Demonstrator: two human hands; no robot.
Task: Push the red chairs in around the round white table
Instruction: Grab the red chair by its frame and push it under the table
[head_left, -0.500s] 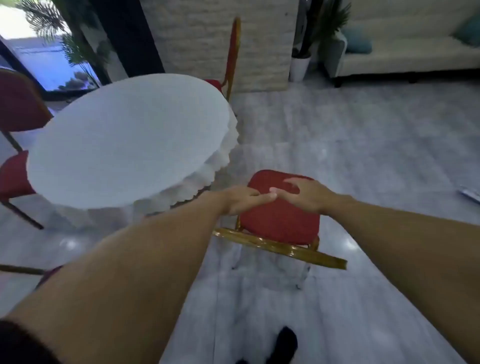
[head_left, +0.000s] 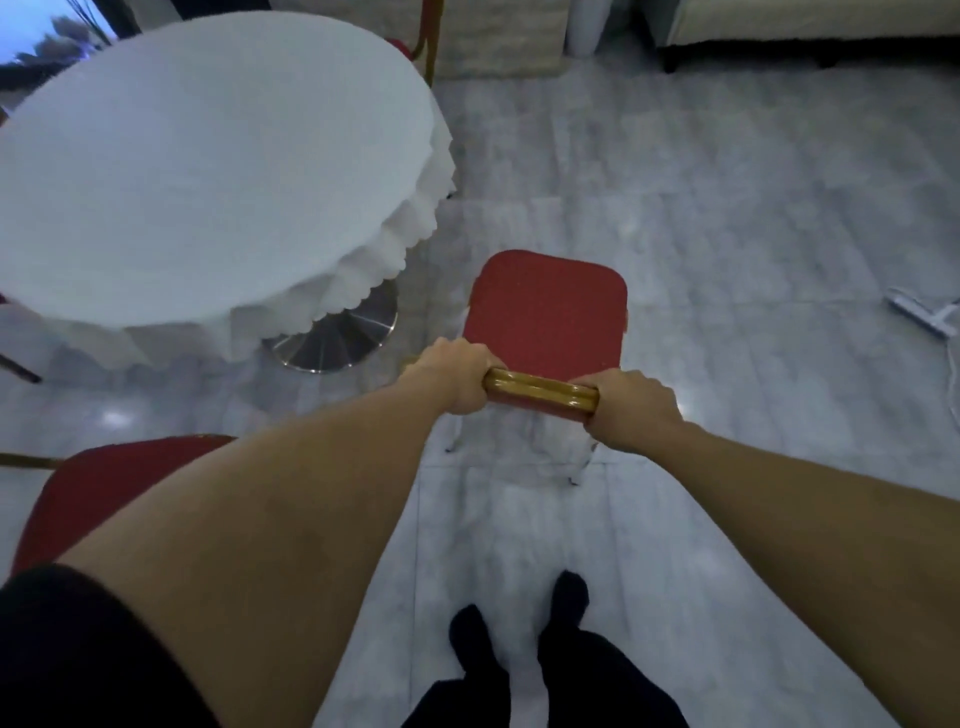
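Left hand (head_left: 460, 379), right hand (head_left: 631, 408): fingers clamped on gold backrest rail (head_left: 540, 391) of red chair (head_left: 545, 312). Advise turning seat toward desk (head_left: 208, 171) edge before pushing, legs clear of base.

Dim, bluish cast; soft overall blur; glare spots on glossy floor (head_left: 675, 218); wide-angle bending at edges.

Count: 3 red chairs, 1 round table, 2 hands.
1 red chair (head_left: 545, 317) is gripped by the left hand (head_left: 457, 376) and right hand (head_left: 631, 408); 1 more (head_left: 104, 488) stands lower left, 1 (head_left: 423, 47) beyond the table (head_left: 208, 166).
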